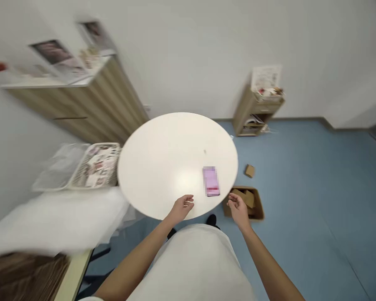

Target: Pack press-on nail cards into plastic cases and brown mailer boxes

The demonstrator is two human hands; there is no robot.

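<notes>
A round white table (163, 154) stands in front of me. Over its near edge is my left hand (181, 207), fingers loosely bent with a gap to the thumb and nothing held. My right hand (239, 210) hangs just off the table's right edge, its fingers half curled and apart, with no object visible in it. Between the hands, a little farther off, a phone-like rectangle with a blurred pink-purple face (211, 181) lies on the table. Partly behind my right hand, an open brown carton (259, 205) on the floor contains small cardboard boxes (250, 199).
A single small cardboard box (250, 170) lies on the blue floor. To the left are a white basket (113, 179) of printed pieces, a clear bin (58, 167) and a blurred white sheet or bag (59, 219). A wooden cabinet (113, 100) and small shelf (241, 108) stand by the wall.
</notes>
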